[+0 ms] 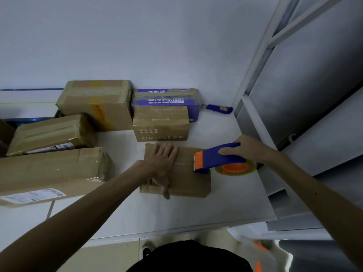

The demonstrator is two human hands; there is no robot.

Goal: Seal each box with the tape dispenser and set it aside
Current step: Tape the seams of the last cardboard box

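Sealing step, by the look of it, midway along a strip. Pressing the small brown box (188, 181) flat to the white bench (176, 213) with the left hand (163, 161), fingers straight and spread over the top face, thumb reaching past the near edge. Gripping the blue-and-orange tape dispenser (216, 160) in the right hand (245, 149), fingers curled over the handle, orange cutter end down on the right part of the box top, tape roll (235, 169) hanging out past the box's right edge, close above the bench. Between the two hands, seemingly a glossy run of tape along the top seam; too faint to trace under the left palm. Next, probably: drawing the dispenser on over the right edge and down the side, tilting the blade to cut, smoothing the strip with the left palm, then sliding the box away. Calls for firm downward pressure from the left hand, to stop the box skidding or lifting with the pull. Just beyond the left hand, a KIMTRUE carton (161, 124), with a purple-printed box (167, 99) behind it and a blue utility knife (219, 109) beyond the right hand, by the wall. Left of the left forearm, a long taped carton (49, 173); farther off, two more taped cartons, likely already set aside.
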